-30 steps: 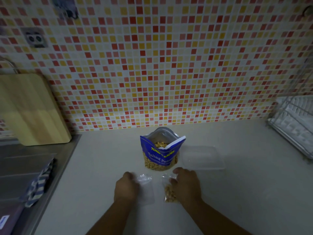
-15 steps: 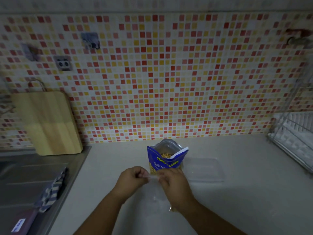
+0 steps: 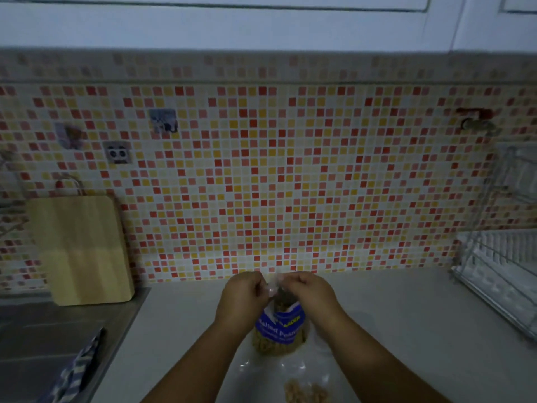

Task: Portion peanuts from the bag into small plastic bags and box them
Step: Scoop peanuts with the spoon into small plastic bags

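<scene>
to my left a wooden cutting board (image 3: 81, 248) leans upright against the mosaic tile wall (image 3: 290, 184), behind the steel sink (image 3: 35, 338) where a striped cloth (image 3: 77, 373) lies by the edge; a wire dish rack (image 3: 499, 271) stands at my far right on the pale counter (image 3: 406, 330), white cabinets (image 3: 261, 21) overhead

Mosaic wall (image 3: 290, 184) runs from nine to three: tiny squares of red, orange, yellow and white. At six, the peanut bag (image 3: 280, 324) shows royal blue with white lettering and a yellow mark, tan nuts beneath. Just above it the clear small bag (image 3: 273, 286) glints see-through. At the bottom edge, a second clear bag (image 3: 305, 391) holds pale tan. Two-tone blond wooden board (image 3: 81, 248) at nine — blue-and-white striped cloth (image 3: 75, 370) at eight.
</scene>
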{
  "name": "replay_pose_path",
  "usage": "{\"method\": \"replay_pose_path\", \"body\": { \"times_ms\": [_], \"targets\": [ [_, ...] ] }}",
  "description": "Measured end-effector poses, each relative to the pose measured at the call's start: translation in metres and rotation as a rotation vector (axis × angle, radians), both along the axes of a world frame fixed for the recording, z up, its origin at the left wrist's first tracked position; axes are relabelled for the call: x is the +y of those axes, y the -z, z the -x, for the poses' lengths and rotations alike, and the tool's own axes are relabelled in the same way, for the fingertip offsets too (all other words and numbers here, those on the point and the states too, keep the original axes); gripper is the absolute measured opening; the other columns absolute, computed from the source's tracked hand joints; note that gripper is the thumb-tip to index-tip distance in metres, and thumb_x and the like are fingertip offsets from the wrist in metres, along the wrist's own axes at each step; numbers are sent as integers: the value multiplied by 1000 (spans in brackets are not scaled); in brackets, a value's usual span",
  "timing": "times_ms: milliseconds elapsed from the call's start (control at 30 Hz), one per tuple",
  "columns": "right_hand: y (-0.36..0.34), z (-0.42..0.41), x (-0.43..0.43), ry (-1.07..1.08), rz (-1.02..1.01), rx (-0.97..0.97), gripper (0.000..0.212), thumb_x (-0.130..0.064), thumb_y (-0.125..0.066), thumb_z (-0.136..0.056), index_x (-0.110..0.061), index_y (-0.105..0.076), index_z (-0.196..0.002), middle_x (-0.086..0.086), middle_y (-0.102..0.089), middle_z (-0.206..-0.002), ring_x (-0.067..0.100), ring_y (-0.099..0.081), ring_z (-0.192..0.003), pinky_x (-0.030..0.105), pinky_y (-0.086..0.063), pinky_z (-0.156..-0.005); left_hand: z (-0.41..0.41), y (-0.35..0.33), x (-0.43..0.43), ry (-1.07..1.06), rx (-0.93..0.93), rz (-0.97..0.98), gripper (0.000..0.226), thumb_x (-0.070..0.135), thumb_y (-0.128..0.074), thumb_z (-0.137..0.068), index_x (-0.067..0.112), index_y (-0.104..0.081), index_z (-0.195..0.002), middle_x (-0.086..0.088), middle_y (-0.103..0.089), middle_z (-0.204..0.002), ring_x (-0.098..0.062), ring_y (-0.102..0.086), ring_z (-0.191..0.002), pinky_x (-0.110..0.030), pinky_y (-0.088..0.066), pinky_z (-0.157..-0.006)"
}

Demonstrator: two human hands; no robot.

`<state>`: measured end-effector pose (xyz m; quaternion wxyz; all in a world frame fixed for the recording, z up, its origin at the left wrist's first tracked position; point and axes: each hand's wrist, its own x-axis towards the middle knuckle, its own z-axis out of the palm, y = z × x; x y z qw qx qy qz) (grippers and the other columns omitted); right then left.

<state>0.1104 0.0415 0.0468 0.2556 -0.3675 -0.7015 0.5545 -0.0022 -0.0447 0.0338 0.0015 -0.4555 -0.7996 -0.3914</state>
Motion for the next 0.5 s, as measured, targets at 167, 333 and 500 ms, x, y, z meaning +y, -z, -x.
{"method": "replay_pose_path", "body": {
  "times_ms": [167,333,500],
  "targets": [
    [-14,2,4,17,45,-33,18,-18,-59,-86,-27,-67,-74,5,-71,-103,22,-65,-99,34,-52,-92,-2,-7,11,1,158,39,28,13,-61,-80,24,-46,-60,12,-42,-61,-4,-42,-61,-11,-28,-50],
    [-19,2,11,50,-20,-85,17,-12,-57,-85,-21,-70,-79,6,-71,-96,22,-66,-92,34,-55,-85,3,-6,13,86,111,3,25,28,-76,-69,27,-52,-76,13,-50,-81,-10,-48,-83,-15,-36,-64],
    [-21,2,17,-8,-24,-139,21,-7,-59,-80,-22,-69,-68,10,-73,-91,26,-68,-88,37,-57,-83,4,-12,12,195,22,162,96,46,-81,-59,31,-32,-140,14,-39,-128,-7,-29,-122,-31,-33,-105]
  ]
}}
